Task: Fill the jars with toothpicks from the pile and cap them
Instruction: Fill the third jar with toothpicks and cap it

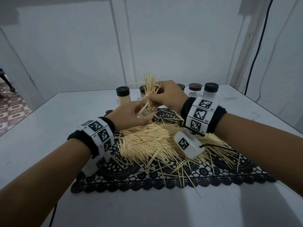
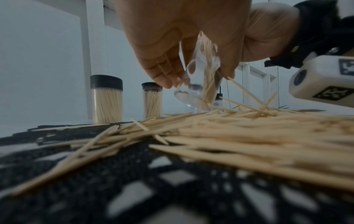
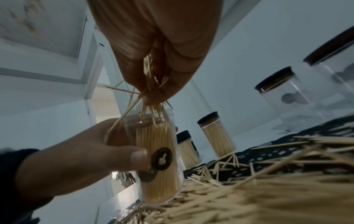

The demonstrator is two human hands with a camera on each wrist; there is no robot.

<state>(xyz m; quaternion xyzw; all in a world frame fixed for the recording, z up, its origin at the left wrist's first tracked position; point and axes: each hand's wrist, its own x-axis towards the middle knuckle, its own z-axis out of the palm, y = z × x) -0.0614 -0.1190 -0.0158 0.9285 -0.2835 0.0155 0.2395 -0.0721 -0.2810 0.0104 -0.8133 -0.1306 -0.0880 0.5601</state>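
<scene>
Clear plastic jar [image 3: 159,163], uncapped, tilted, partly packed with pale toothpicks; round black label on side. Gripped by left hand [image 1: 129,116], fingers curled round it, above pile [image 1: 157,141] on black lace mat [image 1: 131,179]. Splayed bundle [image 1: 150,86] pinched in right hand [image 1: 168,95], lower tips inside jar mouth.

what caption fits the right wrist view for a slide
Right hand feeds a bundle of wooden toothpicks into the clear plastic jar gripped by the left hand.
</scene>
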